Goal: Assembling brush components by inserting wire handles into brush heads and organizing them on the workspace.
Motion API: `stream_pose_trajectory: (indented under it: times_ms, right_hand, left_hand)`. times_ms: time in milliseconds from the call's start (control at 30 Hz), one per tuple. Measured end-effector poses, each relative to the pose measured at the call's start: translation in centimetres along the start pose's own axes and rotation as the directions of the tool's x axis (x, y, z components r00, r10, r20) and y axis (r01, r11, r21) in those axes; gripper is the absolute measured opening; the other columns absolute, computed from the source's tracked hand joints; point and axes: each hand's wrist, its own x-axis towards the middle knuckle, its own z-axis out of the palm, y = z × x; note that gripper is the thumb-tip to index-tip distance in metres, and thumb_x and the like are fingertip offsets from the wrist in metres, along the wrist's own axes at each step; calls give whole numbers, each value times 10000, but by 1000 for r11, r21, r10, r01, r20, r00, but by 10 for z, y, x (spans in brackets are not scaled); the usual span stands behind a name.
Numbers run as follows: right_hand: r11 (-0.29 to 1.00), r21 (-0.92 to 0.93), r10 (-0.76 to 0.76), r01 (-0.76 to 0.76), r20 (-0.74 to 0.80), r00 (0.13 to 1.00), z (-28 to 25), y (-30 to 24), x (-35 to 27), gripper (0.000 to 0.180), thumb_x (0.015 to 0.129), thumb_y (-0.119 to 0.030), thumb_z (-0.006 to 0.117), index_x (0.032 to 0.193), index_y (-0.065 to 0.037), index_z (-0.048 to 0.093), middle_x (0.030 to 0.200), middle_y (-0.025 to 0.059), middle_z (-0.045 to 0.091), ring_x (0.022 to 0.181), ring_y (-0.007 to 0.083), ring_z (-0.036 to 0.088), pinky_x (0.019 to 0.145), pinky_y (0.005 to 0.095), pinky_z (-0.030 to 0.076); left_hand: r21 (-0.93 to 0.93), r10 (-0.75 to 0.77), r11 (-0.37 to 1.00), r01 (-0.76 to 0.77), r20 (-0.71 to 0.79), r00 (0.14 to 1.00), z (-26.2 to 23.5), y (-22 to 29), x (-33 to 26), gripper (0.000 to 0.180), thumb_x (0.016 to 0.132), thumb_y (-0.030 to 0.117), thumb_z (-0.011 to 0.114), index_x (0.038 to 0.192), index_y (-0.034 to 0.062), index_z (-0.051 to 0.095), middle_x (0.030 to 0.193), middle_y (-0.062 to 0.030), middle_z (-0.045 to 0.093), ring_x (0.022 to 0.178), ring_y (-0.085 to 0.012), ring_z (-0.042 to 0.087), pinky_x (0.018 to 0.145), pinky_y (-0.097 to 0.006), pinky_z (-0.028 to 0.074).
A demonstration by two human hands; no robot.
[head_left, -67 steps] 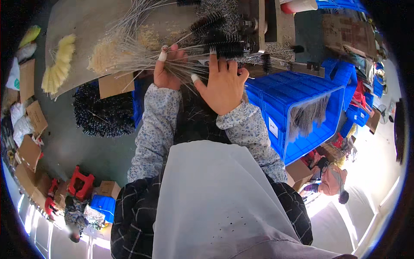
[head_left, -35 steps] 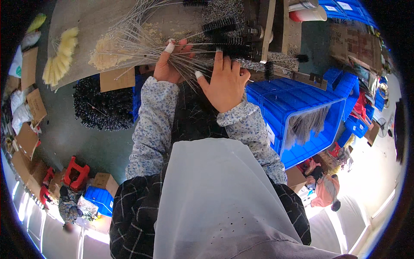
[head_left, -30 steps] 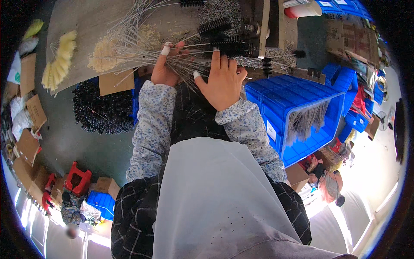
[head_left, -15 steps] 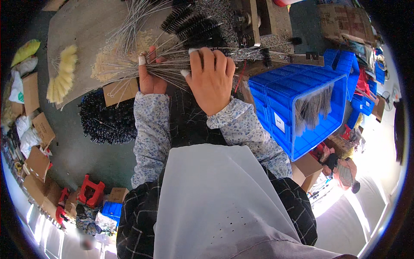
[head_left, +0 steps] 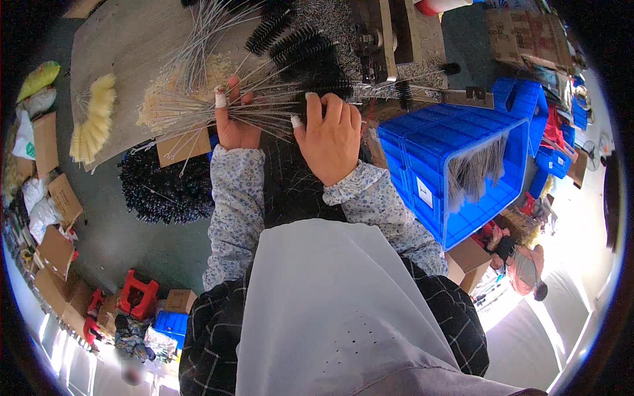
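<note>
My left hand point(head_left: 238, 129) is closed around a spread bundle of wire-handled brushes point(head_left: 271, 105), palm up, with white tape on one fingertip. The twisted wire handles fan out to the left and end in small loops. At the bundle's right end my right hand point(head_left: 332, 138) bends its fingers down over the brushes. Its thumb and index finger, both with white tips, stand apart, and part of its grip is hidden. Just beyond lie black-bristled brushes point(head_left: 300, 46) and another loose bunch of wire handles point(head_left: 208, 39) on the worktable point(head_left: 132, 39).
A metal machine point(head_left: 380, 46) stands at the table's far right. Right of me, a blue crate point(head_left: 422, 132) on its side holds grey-bristled pieces. Yellow brushes point(head_left: 96, 122) lie at the table's left edge. Below it is a dark brush pile point(head_left: 162, 188); a red stool point(head_left: 137, 294) stands behind.
My right hand has drawn slightly toward me and right, off the top of the bundle, uncovering more bristles. My left hand has shifted a little right and nearer, still holding the bundle.
</note>
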Motion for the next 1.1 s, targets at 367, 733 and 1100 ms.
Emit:
stream_pose_trajectory:
  times_ms: [367,733,1100]
  right_hand:
    - [998,-39,-45,44,-21,999,5,18,11,484,722,-256,544,1117,-6,414,1133,160,434,919,262,474,847,387,321]
    - [999,-21,-35,35,0,999,14,23,16,464,736,-220,540,1124,-7,399,1147,193,419,978,308,470,906,421,312]
    - [999,-43,-14,16,31,999,16,25,18,484,741,-225,533,1145,-8,380,1164,207,386,1007,318,450,921,449,282]
  left_hand:
    - [-131,-59,989,64,48,997,-5,-21,13,214,861,300,409,998,154,486,1059,-22,503,763,-134,519,701,-407,479]
    - [-165,-66,984,66,4,998,-2,-31,21,125,850,256,443,934,180,497,1062,-36,514,725,-145,526,685,-380,478]
    - [-106,-110,988,111,9,994,-2,-32,29,104,836,242,474,916,177,479,1039,-34,525,714,-131,515,756,-415,447]
